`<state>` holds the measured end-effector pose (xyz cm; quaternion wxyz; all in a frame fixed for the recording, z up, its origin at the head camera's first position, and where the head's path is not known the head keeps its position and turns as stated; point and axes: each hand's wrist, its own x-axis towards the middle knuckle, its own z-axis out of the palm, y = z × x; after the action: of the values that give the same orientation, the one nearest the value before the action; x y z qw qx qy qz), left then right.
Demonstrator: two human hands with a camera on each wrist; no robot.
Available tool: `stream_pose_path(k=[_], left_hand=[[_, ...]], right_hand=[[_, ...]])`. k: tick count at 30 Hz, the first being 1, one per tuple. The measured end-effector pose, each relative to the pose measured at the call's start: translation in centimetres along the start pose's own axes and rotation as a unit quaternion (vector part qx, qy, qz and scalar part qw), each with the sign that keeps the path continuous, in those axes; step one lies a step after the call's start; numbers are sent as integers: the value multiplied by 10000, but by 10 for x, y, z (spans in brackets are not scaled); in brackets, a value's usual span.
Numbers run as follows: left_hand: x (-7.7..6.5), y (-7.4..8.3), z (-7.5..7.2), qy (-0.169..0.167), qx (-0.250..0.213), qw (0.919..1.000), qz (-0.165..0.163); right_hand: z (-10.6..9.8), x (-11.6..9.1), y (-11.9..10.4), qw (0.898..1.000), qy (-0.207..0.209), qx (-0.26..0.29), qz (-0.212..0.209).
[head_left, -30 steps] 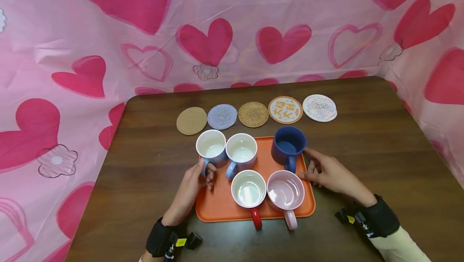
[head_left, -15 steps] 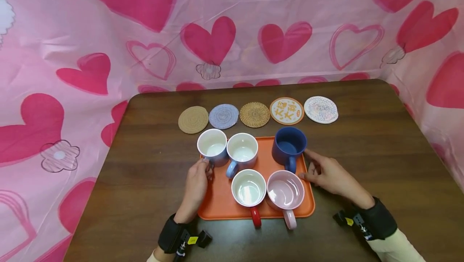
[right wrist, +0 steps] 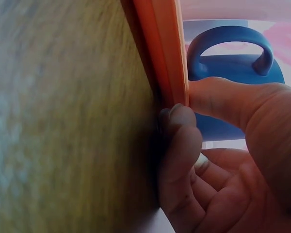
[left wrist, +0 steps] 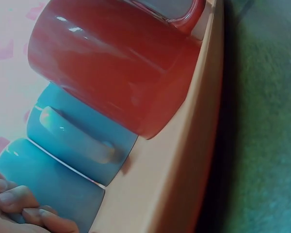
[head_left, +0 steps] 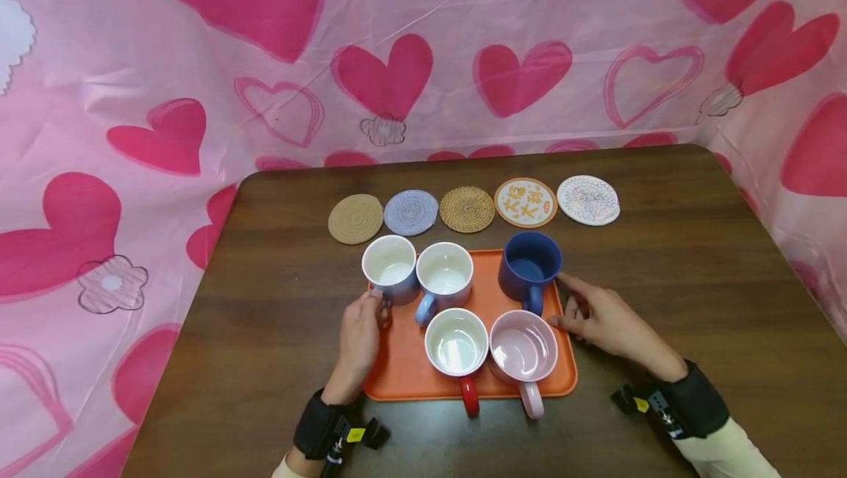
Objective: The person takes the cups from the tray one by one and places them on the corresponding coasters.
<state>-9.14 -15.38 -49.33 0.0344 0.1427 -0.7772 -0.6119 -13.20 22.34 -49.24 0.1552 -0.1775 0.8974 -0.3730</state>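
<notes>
Orange tray [head_left: 400,371] carries five mugs [head_left: 445,272], a hand at either side

Nearest, two black wristbands [head_left: 316,428], each with a small camera, circle the person's wrists, one left and one right of the tray; a cream sleeve [head_left: 728,452] shows behind the right one.

The tray lies flat on the brown desk [head_left: 668,265]. By its near edge stand two mugs: a red mug [head_left: 456,343], pale inside, and, just beside it, a pink mug [head_left: 523,347], pink inside. Both handles jut over that near edge.

The left hand [head_left: 359,338], at the tray's left edge, has its fingers curled round the handle of the left blue mug [head_left: 390,266]. The right hand [head_left: 601,318] pinches the tray's right edge, thumb above the rim and a fingertip beneath.

Three mugs fill the farther row: the left blue mug at the far left corner, a second blue mug [head_left: 445,290] close against it, and a navy mug [head_left: 529,269] at the far right corner. All five stand upright, bare glaze showing inside.

Beyond the tray's far edge, five round coasters run in one row: tan [head_left: 356,219], lavender [head_left: 411,212], brown woven [head_left: 467,209], orange-rimmed with lettering [head_left: 526,202] and speckled white [head_left: 588,200]. Past the desk's far edge hangs pink heart-printed cloth [head_left: 456,15].
</notes>
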Motion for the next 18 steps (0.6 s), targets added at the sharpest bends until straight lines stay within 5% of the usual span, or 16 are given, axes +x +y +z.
stream_pose_path(k=[18], left_hand=[[0, -1, 1, 17, -141, 9998, 120]], right_hand=[[1, 0, 0, 9999, 80, -108, -3]])
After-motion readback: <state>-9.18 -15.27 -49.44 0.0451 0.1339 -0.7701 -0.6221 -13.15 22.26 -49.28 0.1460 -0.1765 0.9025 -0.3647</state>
